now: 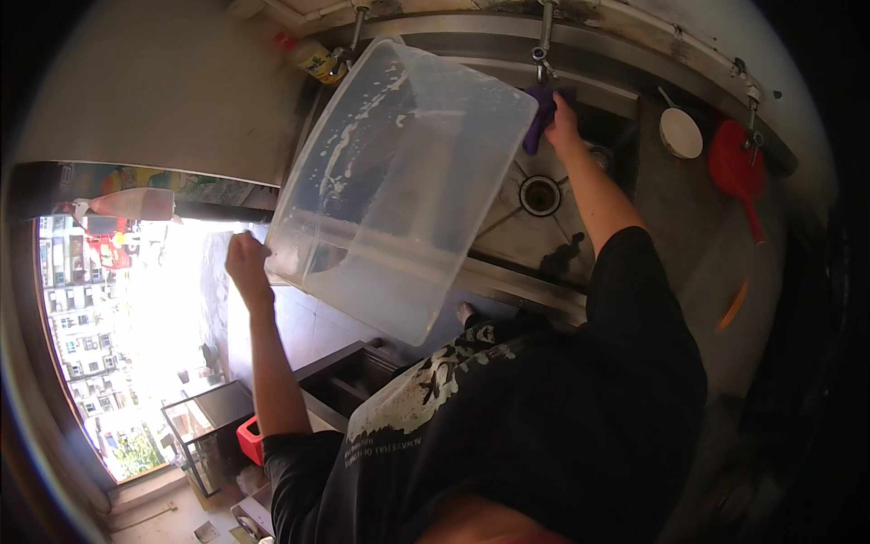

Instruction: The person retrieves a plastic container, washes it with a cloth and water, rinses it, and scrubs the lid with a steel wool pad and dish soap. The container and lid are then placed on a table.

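Observation:
A large translucent plastic bin (421,183) is held up in front of me, tilted, with white suds streaked on its upper left part. My left hand (248,262) grips its lower left corner. At its upper right corner, my right hand (561,122) holds a purple cloth (539,122) against the rim. Below the right hand lies a metal sink (503,228) with a round drain (540,196). The bin hides part of the sink.
Several taps line the wall, one tap (540,58) near the cloth. A white bowl (681,134) and a red plastic dipper (737,163) sit at the right. A yellow-labelled bottle (318,61) stands behind the bin. A bright window (136,326) is at the left.

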Demonstrator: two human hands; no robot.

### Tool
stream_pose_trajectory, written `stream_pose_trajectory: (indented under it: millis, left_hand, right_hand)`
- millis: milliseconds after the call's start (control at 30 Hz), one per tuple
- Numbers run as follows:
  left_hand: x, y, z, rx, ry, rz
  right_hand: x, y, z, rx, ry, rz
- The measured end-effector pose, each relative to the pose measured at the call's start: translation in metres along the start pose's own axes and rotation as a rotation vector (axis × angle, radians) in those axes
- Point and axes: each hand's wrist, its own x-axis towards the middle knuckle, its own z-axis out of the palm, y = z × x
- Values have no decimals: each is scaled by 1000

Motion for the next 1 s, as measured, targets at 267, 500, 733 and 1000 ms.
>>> stream_pose_trajectory:
  millis: [267, 500, 733, 1000]
  left_hand:
    - [-27, -34, 17, -361, -149, -128]
    - [-28, -56, 20, -275, 33, -174]
    - [30, -29, 17, -253, -53, -81]
    - [86, 28, 37, -246, -219, 55]
  right_hand:
    - [75, 6, 1, -56, -295, 92]
    - [61, -6, -11, -198, -201, 125]
    - [-62, -86, -3, -502, -319, -189]
    - [-220, -121, 120, -1032, -650, -924]
